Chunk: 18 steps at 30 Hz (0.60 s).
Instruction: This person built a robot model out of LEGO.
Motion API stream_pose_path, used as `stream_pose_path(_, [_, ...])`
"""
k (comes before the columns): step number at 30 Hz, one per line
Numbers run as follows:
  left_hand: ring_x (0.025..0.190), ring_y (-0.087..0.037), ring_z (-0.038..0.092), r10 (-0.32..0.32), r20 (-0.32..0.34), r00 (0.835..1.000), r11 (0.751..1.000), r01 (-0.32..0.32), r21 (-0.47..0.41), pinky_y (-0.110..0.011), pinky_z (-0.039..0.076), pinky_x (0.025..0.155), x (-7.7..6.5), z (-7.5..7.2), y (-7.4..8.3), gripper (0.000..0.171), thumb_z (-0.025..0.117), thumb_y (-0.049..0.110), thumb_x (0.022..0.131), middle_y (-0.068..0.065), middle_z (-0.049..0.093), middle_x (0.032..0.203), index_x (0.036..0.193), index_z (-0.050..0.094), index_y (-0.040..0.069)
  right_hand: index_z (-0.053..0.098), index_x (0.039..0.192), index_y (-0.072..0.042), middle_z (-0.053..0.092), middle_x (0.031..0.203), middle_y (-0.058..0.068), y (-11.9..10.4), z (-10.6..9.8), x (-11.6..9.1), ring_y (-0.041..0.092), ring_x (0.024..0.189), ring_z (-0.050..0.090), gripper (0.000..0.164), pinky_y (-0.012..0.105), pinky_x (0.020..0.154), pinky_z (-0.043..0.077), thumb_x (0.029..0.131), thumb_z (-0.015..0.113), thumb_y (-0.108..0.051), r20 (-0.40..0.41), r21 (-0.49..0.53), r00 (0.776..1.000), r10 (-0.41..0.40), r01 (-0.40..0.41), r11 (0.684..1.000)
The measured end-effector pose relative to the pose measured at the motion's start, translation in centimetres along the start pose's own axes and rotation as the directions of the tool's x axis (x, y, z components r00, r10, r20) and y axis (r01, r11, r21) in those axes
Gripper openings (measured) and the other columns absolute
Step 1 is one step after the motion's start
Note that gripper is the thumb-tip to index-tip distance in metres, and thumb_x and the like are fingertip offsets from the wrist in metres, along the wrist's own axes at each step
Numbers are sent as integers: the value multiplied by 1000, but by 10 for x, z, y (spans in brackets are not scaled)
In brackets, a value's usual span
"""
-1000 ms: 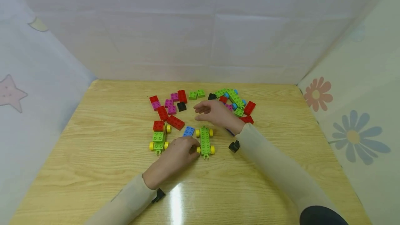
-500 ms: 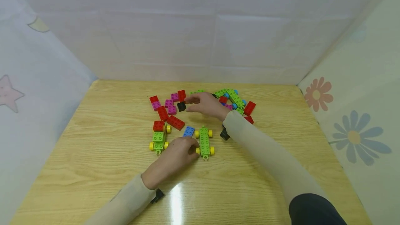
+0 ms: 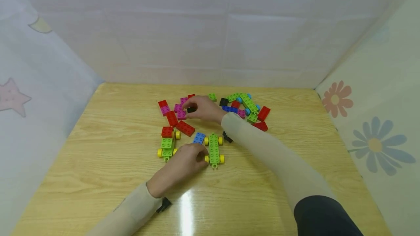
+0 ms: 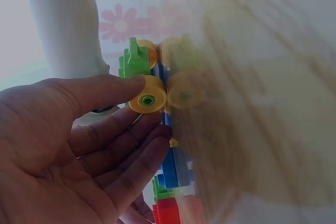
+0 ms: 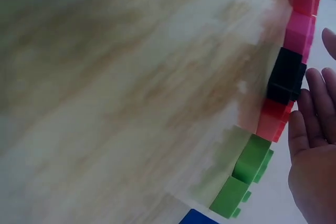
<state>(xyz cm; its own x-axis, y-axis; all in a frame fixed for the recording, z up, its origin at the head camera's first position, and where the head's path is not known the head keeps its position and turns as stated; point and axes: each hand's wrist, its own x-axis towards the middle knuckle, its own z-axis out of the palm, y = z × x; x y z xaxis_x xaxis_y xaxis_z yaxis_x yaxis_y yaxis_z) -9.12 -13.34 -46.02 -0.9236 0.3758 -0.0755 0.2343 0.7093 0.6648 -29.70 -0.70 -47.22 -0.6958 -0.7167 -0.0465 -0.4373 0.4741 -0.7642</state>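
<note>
My left hand (image 3: 182,163) pinches a yellow wheel (image 4: 148,100) of a long green toy car base (image 3: 214,149), its thumb resting on the wheel in the left wrist view. The base stands on its yellow wheels. Farther back, my right hand (image 3: 205,108) hovers around a black brick (image 5: 286,77), with loosely bent fingers. Thumb and forefinger lie either side of that brick in the head view, while the right wrist view shows the fingertips close to it. Magenta bricks (image 3: 181,114) lie just left of those fingertips. A light blue brick (image 3: 198,137) lies between the left hand and the base.
Left of the left hand stands a second green car (image 3: 166,143) carrying a red brick (image 3: 167,132). Red bricks (image 3: 185,128) lie behind it. At the back right are a green base with blue wheels (image 3: 248,103), a dark blue brick (image 3: 230,109) and more bricks.
My right hand has moved left across the back of the table to the black brick. The left hand stays at the green car base, which has shifted very slightly.
</note>
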Motion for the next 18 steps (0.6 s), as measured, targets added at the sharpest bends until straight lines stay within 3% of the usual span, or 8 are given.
stream_pose_path(12, [108,-18,76,19,-2,1000,1000,-19,-5,-44,63,99,0,0,-3,17,83,11,99,-2,82,113,115,81,11,79,139,-21,78,139,-2,1,7,20,17,125,70,43,39,112,60,101,86,-39,14,-224,1000,-11,14,974])
stream_pose_path(18, [107,-16,75,4,7,1000,1000,-4,-1,-42,63,99,1,-1,-2,16,82,13,100,0,82,113,116,82,12,80,137,-21,80,136,-2,1,8,22,16,120,72,41,38,110,60,101,86,-38,25,-273,1000,-13,20,962])
